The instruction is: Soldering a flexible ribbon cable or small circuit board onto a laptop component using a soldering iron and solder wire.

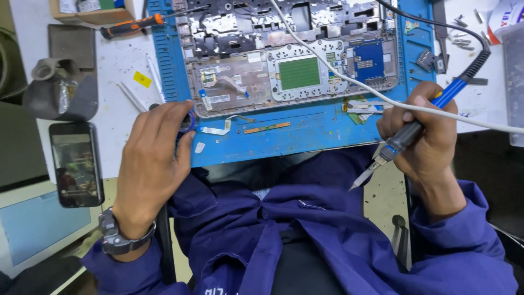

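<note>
My right hand [428, 131] grips a blue-and-black soldering iron [406, 136], its metal tip pointing down and left over my lap, off the front edge of the mat. My left hand [155, 158] rests at the mat's front left corner, fingers curled around a small blue ring-shaped object [189, 121] that is mostly hidden. An opened laptop base [284, 60] with exposed metal frame, a green touchpad board and a blue circuit board lies on the blue work mat [305, 134].
A black smartphone [76, 164] lies on the white table at left. An orange-handled screwdriver [134, 25] rests at the upper left. A white cable [349, 82] crosses the laptop. Small loose boards and ribbon cables lie on the mat. Screws and metal parts lie at upper right.
</note>
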